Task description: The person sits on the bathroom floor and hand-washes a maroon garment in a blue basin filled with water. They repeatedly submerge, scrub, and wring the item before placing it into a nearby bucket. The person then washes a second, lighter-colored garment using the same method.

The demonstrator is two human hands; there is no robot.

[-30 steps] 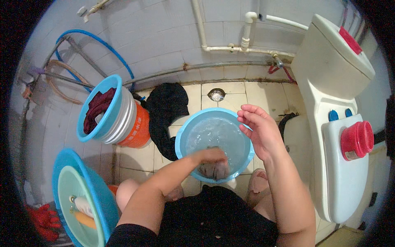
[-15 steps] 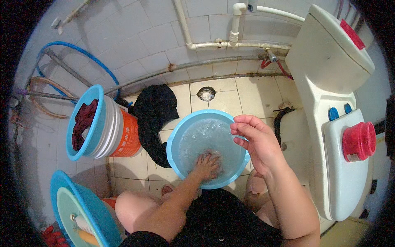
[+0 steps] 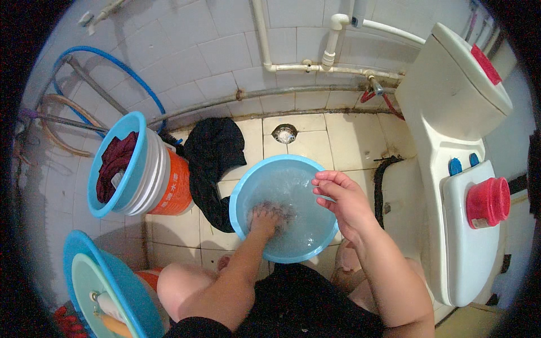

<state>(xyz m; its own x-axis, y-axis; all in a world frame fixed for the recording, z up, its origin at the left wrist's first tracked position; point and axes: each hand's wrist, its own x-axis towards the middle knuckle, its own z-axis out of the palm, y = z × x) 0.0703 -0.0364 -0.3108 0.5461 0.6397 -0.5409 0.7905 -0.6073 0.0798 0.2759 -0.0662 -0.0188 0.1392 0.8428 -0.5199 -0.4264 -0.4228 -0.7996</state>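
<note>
In the head view, a light blue basin [image 3: 284, 211] of water sits on the tiled floor [image 3: 349, 135], just below the round drain [image 3: 285, 134]. The left hand [image 3: 265, 217] is plunged into the water, fingers closed on a dark cloth [image 3: 279, 211] lying at the basin's bottom. The right hand [image 3: 341, 200] hovers above the basin's right rim, loosely open and empty. A black garment [image 3: 214, 163] lies on the floor touching the basin's left side, beside an orange bucket [image 3: 172, 188].
</note>
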